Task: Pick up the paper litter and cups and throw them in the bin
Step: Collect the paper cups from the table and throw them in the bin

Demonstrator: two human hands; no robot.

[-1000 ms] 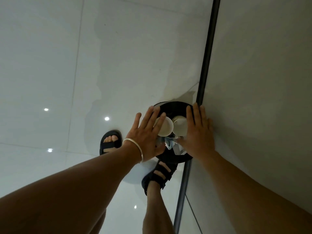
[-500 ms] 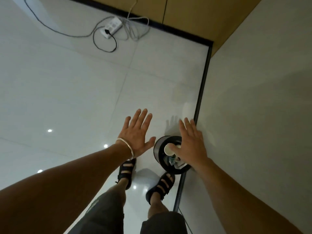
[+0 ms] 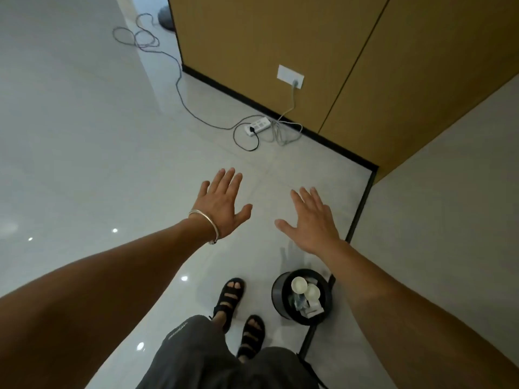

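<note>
Cups (image 3: 299, 285), two white ones, lie inside the bin (image 3: 276, 296) with the paper litter (image 3: 309, 308) crumpled just beside them toward the near side. The bin stands on the floor (image 3: 84, 136) along its right edge, touching or nearly touching the black skirting (image 3: 362, 203), short of the far right corner.

Both hands hover above the floor, well clear of the bin. The left hand (image 3: 222, 203), a bracelet (image 3: 206, 224) on its wrist, is spread wide and flat, holding nothing. The right hand (image 3: 311, 223) is likewise wide open and empty, fingers straight.

Judging by this, the throwing step looks finished and what is left is a check. To do it well, sweep the gaze along the floor edges and into the far corner, where small scraps tend to hide. No loose paper or cup shows on the visible floor. If anything turns up near the power strip (image 3: 258, 127), step around its looped cable (image 3: 179, 88) rather than over it, and pinch thin paper from one edge so it lifts cleanly off the glossy tile.
</note>
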